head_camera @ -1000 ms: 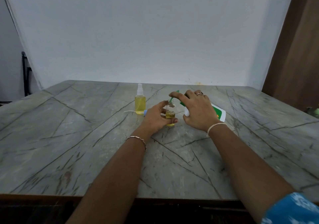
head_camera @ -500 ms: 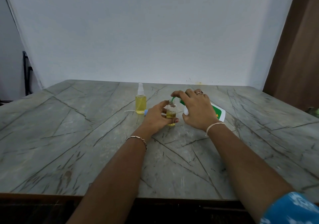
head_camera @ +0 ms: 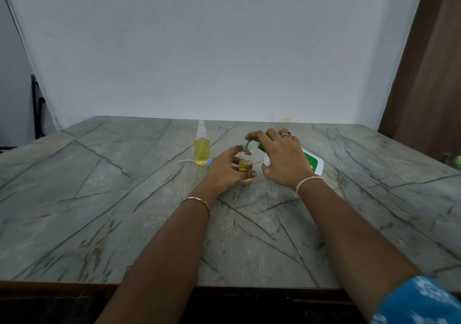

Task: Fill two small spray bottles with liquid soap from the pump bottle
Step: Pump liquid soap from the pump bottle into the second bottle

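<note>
Both my bare forearms reach forward, the hands nearly meeting. My left hand [head_camera: 225, 169] wraps thumb and fingers round the small spray bottle [head_camera: 245, 160]. My right hand [head_camera: 282, 159], palm down and wrist raised, grips the pump bottle [head_camera: 313, 162], its forefinger stretched out towards my left.

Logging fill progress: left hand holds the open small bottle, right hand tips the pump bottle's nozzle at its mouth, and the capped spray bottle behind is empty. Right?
No. The head view shows the capped spray bottle nearly full of yellow liquid, not empty. The left hand, open small bottle, right hand and pump bottle are as stated.
</note>
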Available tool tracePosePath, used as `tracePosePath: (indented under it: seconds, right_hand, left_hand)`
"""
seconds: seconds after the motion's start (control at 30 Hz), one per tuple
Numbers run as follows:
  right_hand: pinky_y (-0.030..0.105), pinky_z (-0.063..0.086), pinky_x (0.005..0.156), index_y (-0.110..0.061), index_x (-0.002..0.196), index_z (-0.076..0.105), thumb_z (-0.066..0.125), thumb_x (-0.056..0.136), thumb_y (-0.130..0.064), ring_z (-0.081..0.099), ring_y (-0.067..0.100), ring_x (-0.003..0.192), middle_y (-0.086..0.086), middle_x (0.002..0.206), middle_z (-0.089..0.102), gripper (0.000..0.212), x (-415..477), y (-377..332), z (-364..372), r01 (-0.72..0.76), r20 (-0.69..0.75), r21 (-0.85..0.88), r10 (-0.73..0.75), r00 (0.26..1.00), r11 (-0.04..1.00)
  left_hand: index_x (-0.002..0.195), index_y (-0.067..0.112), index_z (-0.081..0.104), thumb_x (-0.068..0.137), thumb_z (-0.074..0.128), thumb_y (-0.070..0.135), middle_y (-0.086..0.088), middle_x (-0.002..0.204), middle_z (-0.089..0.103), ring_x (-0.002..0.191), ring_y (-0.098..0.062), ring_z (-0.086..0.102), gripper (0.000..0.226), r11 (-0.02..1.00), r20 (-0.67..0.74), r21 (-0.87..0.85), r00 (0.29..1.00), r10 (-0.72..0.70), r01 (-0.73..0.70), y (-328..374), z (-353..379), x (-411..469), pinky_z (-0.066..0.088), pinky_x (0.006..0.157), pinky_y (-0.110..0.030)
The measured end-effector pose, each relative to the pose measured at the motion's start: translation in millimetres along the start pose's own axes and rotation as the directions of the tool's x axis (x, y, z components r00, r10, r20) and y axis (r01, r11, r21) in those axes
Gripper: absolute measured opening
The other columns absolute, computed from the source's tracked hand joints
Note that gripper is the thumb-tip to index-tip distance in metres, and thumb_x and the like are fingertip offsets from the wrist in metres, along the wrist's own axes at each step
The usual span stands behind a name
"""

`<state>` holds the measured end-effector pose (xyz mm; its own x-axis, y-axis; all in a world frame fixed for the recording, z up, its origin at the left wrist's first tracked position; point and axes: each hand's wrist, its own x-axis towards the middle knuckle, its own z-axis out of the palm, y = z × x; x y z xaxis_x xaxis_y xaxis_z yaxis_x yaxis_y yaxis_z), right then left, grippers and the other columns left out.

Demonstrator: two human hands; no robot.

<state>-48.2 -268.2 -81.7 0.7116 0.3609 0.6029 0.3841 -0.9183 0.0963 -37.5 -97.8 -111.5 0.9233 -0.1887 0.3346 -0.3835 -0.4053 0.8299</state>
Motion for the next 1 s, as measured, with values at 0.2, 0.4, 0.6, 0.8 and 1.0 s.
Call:
tracePosePath:
  seconds: [0.2,0.4,0.6,0.8,1.0]
  right_hand:
    - [0.044,0.047,0.079,-0.045,0.146,0.007,0.064,0.075,-0.023,0.052,0.034,0.101,0.009,0.108,0.054,0.094,-3.3,3.0,0.1,0.053,0.003,-0.137,-0.053,0.999,0.989]
    - [0.044,0.047,0.083,-0.043,0.14,0.015,0.064,0.074,-0.024,0.052,0.034,0.105,0.007,0.112,0.054,0.084,-3.2,2.2,-0.3,0.036,0.015,-0.134,-0.035,0.999,0.99]
    - [0.045,0.047,0.083,-0.038,0.133,0.027,0.064,0.073,-0.025,0.051,0.034,0.105,0.006,0.112,0.055,0.072,-1.2,-0.8,0.0,0.023,-0.007,-0.107,-0.024,1.0,0.994]
    - [0.045,0.046,0.085,-0.04,0.137,0.022,0.064,0.073,-0.024,0.052,0.035,0.106,0.007,0.112,0.055,0.077,-2.7,0.8,-0.3,0.024,0.001,-0.101,-0.024,1.0,0.995]
    - [0.046,0.046,0.087,-0.039,0.136,0.027,0.064,0.072,-0.024,0.052,0.035,0.107,0.007,0.113,0.056,0.075,-3.9,2.2,-1.9,0.013,0.001,-0.061,-0.013,1.0,0.998]
  left_hand:
    - [0.117,0.023,0.056,0.068,0.086,0.02,-0.006,0.101,0.066,0.094,-0.022,0.068,0.058,1.0,-0.002,-0.023,1.0,-0.003,0.003,-0.3,-0.3,-0.1,0.056,0.089,-0.04]
    - [0.121,0.021,0.056,0.068,0.086,0.02,-0.007,0.104,0.067,0.095,-0.021,0.068,0.061,1.0,0.005,-0.022,1.0,-0.008,0.008,0.2,0.4,-0.2,0.056,0.089,-0.038]
    - [0.124,0.02,0.055,0.068,0.086,0.017,-0.011,0.108,0.067,0.094,-0.021,0.068,0.063,1.0,0.012,-0.026,1.0,0.002,-0.002,1.5,0.0,-1.9,0.057,0.087,-0.036]
    - [0.113,0.025,0.057,0.068,0.086,0.018,-0.008,0.103,0.067,0.095,-0.023,0.068,0.055,1.0,0.004,-0.028,1.0,0.008,-0.008,1.8,-0.6,-1.8,0.057,0.088,-0.037]
    - [0.116,0.023,0.057,0.068,0.086,0.019,-0.008,0.105,0.068,0.094,-0.02,0.068,0.057,1.0,0.004,-0.022,1.0,0.016,-0.016,1.4,-0.2,-2.0,0.057,0.088,-0.037]
